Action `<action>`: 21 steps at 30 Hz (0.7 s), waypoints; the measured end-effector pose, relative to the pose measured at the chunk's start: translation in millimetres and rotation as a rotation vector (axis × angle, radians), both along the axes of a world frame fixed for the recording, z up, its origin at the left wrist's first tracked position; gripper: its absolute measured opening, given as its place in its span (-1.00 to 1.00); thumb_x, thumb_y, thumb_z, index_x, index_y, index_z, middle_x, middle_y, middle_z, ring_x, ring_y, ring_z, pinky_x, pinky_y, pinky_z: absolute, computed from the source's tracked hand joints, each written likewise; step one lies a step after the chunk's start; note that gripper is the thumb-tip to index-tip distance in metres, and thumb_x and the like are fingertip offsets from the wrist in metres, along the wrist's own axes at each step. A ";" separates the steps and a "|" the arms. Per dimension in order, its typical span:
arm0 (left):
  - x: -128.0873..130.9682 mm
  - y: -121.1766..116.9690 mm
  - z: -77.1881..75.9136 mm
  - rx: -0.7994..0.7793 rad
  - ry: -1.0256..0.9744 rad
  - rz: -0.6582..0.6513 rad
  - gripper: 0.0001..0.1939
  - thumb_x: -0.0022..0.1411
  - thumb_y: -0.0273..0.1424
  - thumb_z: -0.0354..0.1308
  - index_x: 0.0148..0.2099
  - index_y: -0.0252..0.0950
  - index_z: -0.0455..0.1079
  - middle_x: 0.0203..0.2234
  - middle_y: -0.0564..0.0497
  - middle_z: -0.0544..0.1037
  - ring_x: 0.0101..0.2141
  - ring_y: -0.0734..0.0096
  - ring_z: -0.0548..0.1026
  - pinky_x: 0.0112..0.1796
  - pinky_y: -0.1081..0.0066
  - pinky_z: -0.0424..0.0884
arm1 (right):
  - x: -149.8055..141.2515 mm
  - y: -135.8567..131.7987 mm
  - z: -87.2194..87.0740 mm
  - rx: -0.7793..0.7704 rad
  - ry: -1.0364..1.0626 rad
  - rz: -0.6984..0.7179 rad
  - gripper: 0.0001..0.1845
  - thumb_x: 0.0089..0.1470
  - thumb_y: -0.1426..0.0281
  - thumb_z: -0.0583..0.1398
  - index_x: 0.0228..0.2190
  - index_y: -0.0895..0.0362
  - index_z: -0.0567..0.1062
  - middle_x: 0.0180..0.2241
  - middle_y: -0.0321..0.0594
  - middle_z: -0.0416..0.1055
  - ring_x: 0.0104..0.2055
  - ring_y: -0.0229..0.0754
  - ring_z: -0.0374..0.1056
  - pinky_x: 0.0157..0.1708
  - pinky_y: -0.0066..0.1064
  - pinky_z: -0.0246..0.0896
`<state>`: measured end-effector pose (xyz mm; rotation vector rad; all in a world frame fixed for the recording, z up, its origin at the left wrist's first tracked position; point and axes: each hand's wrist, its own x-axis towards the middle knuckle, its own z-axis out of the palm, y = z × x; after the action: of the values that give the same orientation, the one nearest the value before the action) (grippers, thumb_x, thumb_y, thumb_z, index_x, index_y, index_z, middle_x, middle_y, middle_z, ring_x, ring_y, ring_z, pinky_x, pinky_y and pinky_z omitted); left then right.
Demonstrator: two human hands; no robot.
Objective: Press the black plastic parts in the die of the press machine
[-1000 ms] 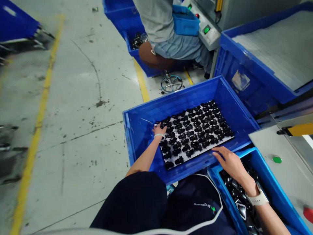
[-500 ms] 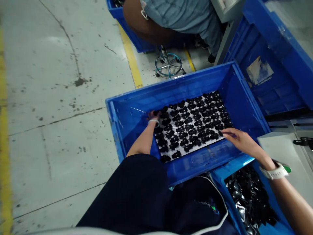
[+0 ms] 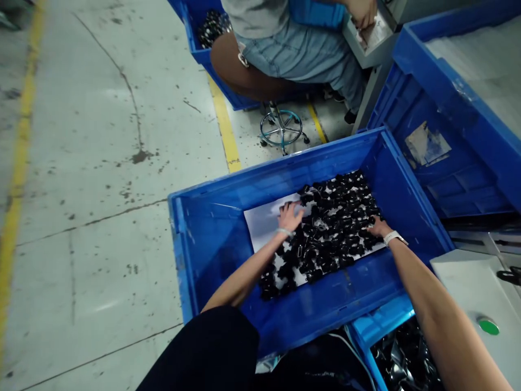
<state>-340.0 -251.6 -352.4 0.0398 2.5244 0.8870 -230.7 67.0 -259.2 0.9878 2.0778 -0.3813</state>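
Observation:
A white sheet [image 3: 264, 217] lies in the bottom of a deep blue crate [image 3: 220, 228]. Small black parts [image 3: 334, 217] crowd its middle and right, bunched and partly overlapping, while the sheet's upper left shows bare. My left hand [image 3: 290, 217], fingers spread, is over the sheet at the left side of the parts and touches some of them. At the right edge of the parts is my right hand [image 3: 378, 226], its fingers apart against the outermost pieces; some fingertips are hard to make out among the black.
A smaller blue bin [image 3: 378, 347] of shiny black pieces stands at my right, beside a grey surface with a green button [image 3: 488, 326]. Ahead, a person [image 3: 280, 60] sits on a wheeled stool [image 3: 280, 127]. A large blue crate [image 3: 427, 130] stands at right.
The even rows of black parts have been pushed rightward into a bunch, baring the sheet's left. My left hand moved right with them; my right hand came down to their right edge.

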 end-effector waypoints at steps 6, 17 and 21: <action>-76.4 94.2 -19.7 -0.083 -0.068 -0.001 -0.43 0.48 0.00 -0.06 0.44 0.10 0.28 0.43 -0.05 0.25 0.38 -0.27 0.15 0.27 -0.31 0.23 | 19.3 13.5 -20.7 0.033 -0.042 -0.126 -0.48 0.34 0.17 0.27 0.22 0.12 0.43 0.24 -0.03 0.38 0.18 0.05 0.41 0.15 0.06 0.40; 12.5 113.0 -1.3 -0.138 -0.074 -0.492 -0.53 0.41 -0.03 0.11 0.29 0.07 0.45 0.36 -0.07 0.35 0.29 -0.18 0.33 0.21 -0.11 0.37 | 27.9 14.1 -52.1 -0.078 -0.048 -0.328 -0.01 0.36 -0.05 0.10 0.53 -0.01 -0.25 0.49 0.15 -0.11 0.53 0.11 -0.05 0.45 -0.09 -0.17; -8.0 138.0 14.1 -0.175 -0.049 -0.575 -0.31 0.33 0.13 0.14 0.34 -0.13 0.38 0.32 -0.27 0.34 0.12 -0.28 0.48 0.08 -0.07 0.46 | 27.9 9.6 -60.3 -0.093 -0.035 -0.348 0.00 0.32 -0.08 0.13 0.53 -0.09 -0.22 0.50 0.12 -0.17 0.48 0.16 0.07 0.41 -0.10 -0.07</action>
<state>-348.0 -113.6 -338.3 0.6423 2.3339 0.4270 -202.7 76.6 -319.5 1.2915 1.8388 -0.6269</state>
